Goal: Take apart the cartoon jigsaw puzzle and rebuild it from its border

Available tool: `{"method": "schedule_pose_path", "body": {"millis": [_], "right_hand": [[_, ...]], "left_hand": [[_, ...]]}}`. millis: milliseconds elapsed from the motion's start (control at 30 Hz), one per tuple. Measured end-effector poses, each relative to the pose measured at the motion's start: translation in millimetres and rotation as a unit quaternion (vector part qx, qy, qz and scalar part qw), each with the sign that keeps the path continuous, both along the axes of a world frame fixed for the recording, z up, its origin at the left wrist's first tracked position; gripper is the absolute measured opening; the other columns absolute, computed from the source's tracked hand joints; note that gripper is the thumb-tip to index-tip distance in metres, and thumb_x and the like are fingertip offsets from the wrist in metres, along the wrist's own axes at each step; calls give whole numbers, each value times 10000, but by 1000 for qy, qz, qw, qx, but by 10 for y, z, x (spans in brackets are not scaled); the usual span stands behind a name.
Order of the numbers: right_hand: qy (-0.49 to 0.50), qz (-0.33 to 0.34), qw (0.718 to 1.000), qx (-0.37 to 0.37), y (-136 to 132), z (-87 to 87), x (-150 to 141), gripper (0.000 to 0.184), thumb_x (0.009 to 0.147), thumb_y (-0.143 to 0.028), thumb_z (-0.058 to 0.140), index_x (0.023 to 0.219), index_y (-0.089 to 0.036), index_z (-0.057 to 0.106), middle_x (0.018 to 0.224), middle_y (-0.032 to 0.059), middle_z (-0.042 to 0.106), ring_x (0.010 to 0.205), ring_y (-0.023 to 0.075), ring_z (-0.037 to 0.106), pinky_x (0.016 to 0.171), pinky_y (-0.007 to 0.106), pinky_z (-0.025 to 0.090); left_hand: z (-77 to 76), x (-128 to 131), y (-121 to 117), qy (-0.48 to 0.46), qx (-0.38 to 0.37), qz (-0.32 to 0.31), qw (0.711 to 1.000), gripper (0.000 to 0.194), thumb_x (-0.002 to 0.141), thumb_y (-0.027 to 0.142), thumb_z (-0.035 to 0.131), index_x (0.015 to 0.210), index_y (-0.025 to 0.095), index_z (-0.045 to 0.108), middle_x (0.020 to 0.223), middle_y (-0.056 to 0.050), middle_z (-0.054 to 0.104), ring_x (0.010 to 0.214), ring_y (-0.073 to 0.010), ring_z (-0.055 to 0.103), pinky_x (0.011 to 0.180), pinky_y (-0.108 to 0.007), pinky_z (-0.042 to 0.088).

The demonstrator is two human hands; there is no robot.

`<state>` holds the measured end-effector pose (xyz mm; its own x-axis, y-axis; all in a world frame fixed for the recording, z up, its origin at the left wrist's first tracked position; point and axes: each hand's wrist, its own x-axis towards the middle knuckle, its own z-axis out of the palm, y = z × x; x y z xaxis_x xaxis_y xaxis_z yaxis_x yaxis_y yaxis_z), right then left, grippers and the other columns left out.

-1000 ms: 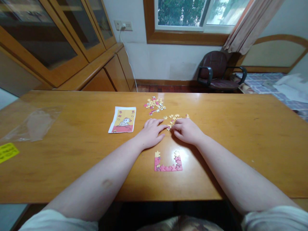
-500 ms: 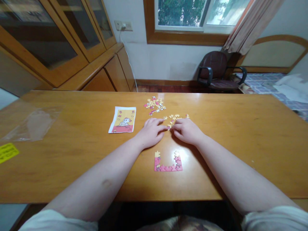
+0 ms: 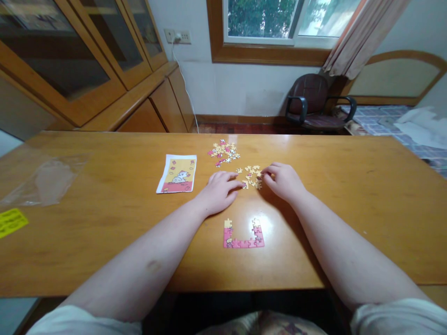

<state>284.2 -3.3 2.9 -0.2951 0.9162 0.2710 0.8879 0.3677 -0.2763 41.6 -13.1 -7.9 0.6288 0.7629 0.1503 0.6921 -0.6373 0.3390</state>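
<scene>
On the bench (image 3: 349,186), press lightly on the puzzle piece (image 3: 245,185) at the tip of your spread left grip (image 3: 220,193), and take loose pieces (image 3: 249,177) beside your right grip (image 3: 284,181), its closure unclear, by their edges.

We have drawn our bare right hand (image 3: 284,181) outward, farther from our bare left hand (image 3: 219,191), uncovering some small yellow jigsaw pieces (image 3: 259,185) between them.
</scene>
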Motion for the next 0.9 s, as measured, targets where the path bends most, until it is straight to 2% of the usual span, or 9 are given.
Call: {"method": "schedule_pose_path", "body": {"millis": [233,400,600,700,800,900], "right_hand": [[-24,-96,995,-15,59,23,175,229,838,-216,516,865,-174,740,926,90,717,831,226,642,731,320,442],[-53,-187,980,-39,113,18,280,247,839,-235,508,922,-177,733,986,106,713,887,247,642,752,336,444],[-73,-207,975,-46,151,-16,339,265,835,-231,505,968,-187,731,1016,94,705,918,234,638,781,323,447],[-62,-159,985,-32,142,-46,302,260,844,-206,501,964,-180,731,997,96,701,910,230,632,793,324,443],[-55,-10,998,-21,104,-69,210,235,874,-252,524,971,-190,728,992,87,698,917,223,609,830,334,429],[-48,107,993,-24,65,-91,122,221,889,-337,564,982,-224,729,1031,68,698,926,223,583,852,360,406]], "left_hand": [[-14,-13,4,25,-1,-3,1000,299,919,294,493,1167,283,660,1327,-61,541,1227,-252,452,1079,-483,336],[-24,-18,10,20,1,-6,1000,328,915,277,493,1208,286,642,1331,-68,541,1228,-256,454,1080,-482,332],[-38,-18,12,24,-4,-6,1000,337,903,281,517,1217,275,640,1334,-78,543,1221,-269,462,1079,-490,329],[-39,-18,15,8,1,-5,1000,333,897,268,516,1203,267,646,1332,-78,547,1219,-264,468,1077,-479,333],[-25,-22,32,-27,7,28,999,302,880,228,509,1134,251,671,1290,-64,583,1197,-251,490,1060,-457,358],[-9,-40,67,-67,14,106,992,270,862,195,493,1039,224,693,1209,-56,634,1148,-248,529,1030,-440,391]]}}
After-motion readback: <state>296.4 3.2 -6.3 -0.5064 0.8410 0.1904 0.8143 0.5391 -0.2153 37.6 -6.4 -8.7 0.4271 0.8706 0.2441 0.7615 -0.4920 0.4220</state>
